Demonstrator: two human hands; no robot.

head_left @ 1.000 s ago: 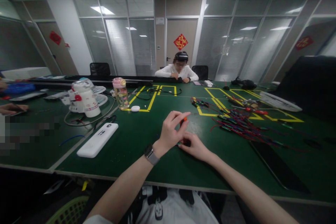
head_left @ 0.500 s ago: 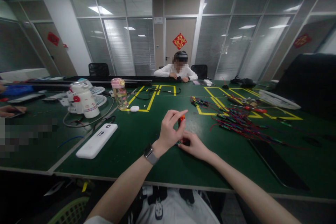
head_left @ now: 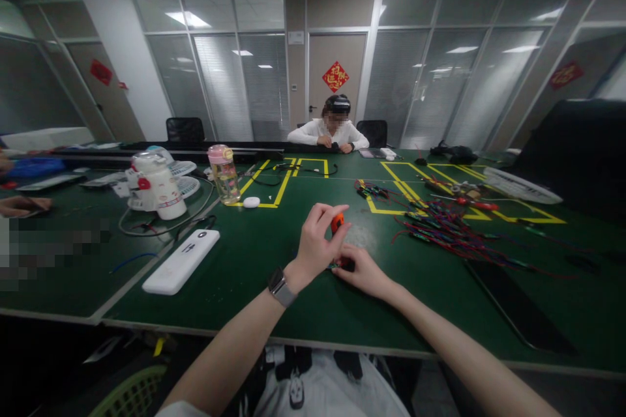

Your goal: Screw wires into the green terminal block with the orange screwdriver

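My left hand [head_left: 317,240], with a grey-banded watch [head_left: 280,287] at the wrist, is raised just above the table. Its thumb and index finger are closed round an orange-and-black handle [head_left: 337,223], whose lower end is hidden behind the hand. Low beside it, my right hand [head_left: 364,272] rests near the tabletop with its fingers pinched on a small piece. Only a bit of green and dark red shows there, so its kind is unclear. The two hands nearly touch.
Tangled red and black wires [head_left: 447,231] lie right, above a black slab [head_left: 518,306]. Left are a white power bank [head_left: 182,262], a white bottle [head_left: 167,192], a pink-lidded bottle [head_left: 223,176] and a white case [head_left: 251,202]. A person [head_left: 330,133] sits opposite; another's hand [head_left: 22,207] is far left.
The fingers of my left hand have shifted round the handle, and more of its orange side shows. My right hand has stayed almost in place.
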